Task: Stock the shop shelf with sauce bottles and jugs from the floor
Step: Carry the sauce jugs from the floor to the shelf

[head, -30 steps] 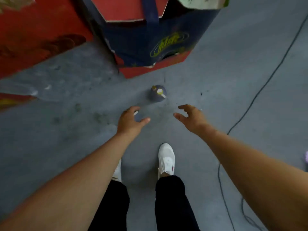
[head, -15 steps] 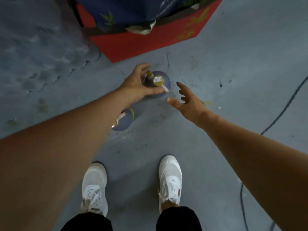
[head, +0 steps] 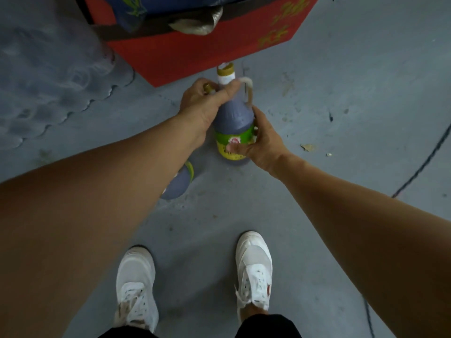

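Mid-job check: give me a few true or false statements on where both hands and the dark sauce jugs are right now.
1. The left hand grips the neck of the dark plastic sauce jug with the green label. True.
2. The right hand hangs free. False: it holds that jug's labelled body.
3. A second dark jug sits on the grey floor, partly hidden under the left forearm. True.
4. The held jug's yellow cap is off. False: it is on.

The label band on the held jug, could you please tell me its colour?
Green and yellow, with a small red emblem, on the jug's label, seen in the head view.
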The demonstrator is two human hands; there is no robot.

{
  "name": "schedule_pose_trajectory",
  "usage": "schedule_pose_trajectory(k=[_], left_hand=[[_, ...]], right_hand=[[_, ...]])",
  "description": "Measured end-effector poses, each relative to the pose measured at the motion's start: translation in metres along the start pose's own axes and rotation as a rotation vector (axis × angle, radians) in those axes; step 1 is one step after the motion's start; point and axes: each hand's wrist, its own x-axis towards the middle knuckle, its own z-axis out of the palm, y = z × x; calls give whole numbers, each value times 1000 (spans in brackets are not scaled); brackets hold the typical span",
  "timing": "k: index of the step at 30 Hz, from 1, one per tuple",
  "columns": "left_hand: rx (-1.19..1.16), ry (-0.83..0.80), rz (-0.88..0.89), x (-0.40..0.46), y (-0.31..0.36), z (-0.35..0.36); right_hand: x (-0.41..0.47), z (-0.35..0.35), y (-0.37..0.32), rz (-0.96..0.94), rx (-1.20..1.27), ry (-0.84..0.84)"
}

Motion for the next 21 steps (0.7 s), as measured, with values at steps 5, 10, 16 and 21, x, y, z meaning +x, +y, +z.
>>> schedule_pose_trajectory(k=[5, 10, 16, 21], left_hand=[[86, -16, -148, -8, -10, 4], [63, -64, -201, -23, -12, 10], [32, -107, -206, -45, -1, 11], [-47, -41, -202, -77, 5, -4]], right_hand=[[-18, -1, 14, 169, 80, -146], [-42, -3, 20, 271, 276, -158], [-68, -12, 14, 306, 295, -164], [-87, -10, 13, 350, 351, -71]])
